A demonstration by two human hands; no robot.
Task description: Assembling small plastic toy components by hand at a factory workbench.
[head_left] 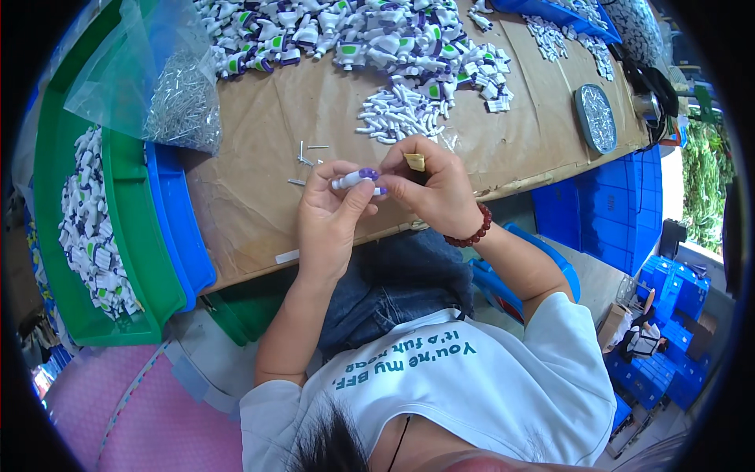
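Note:
My left hand [330, 216] pinches a small white plastic part with a purple end [355, 178] over the front edge of the cardboard-covered table [259, 197]. My right hand [432, 185] meets it from the right, fingertips touching the same part; a bandage wraps one finger and a red bead bracelet [472, 234] sits on that wrist. A few metal pins [305, 157] lie on the cardboard just beyond my hands. A cluster of small white pieces [397, 114] lies further out.
A big pile of white, green and purple toy parts [354, 35] covers the far table. A clear bag of metal pins [169, 94] rests on a blue bin [177, 228]. A green bin [118, 228] holds white parts at left. A round metal tin [595, 118] sits at right; blue crates [605, 212] stand beyond.

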